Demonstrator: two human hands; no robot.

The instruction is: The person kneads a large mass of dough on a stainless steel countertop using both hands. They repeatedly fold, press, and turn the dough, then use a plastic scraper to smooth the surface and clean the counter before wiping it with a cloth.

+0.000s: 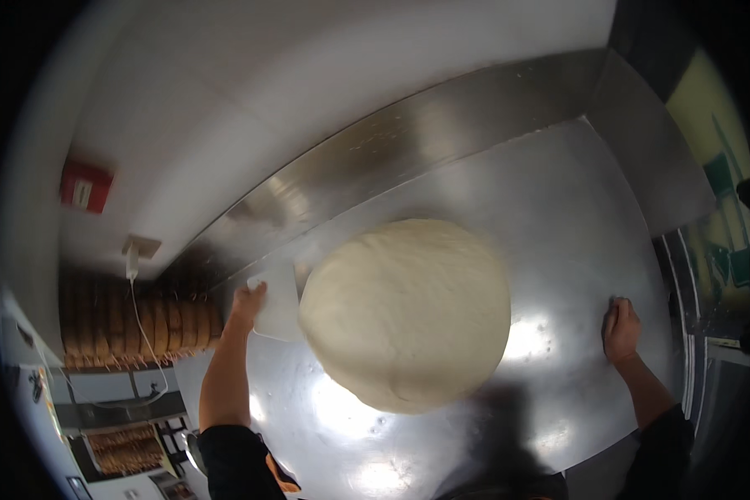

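A large, smooth ball of pale dough (pixel 406 315) rests on the stainless-steel worktop (pixel 562 212) in front of me. To its left, my left hand (pixel 247 305) grips the edge of a flat white dough scraper (pixel 277 309). The scraper's far edge lies close against the dough's left side; whether it touches is hard to tell. Well apart from the dough, near the worktop's right end, my right hand (pixel 623 330) is curled into a loose fist on or just above the metal. Nothing shows in it.
A steel backsplash (pixel 425 131) runs behind the worktop and a steel side panel (pixel 650 144) rises at the right. Stacked bamboo steamers (pixel 144 319) stand at the left. A white cable (pixel 142 325) hangs from a wall plug (pixel 132 259), below a red box (pixel 86 185).
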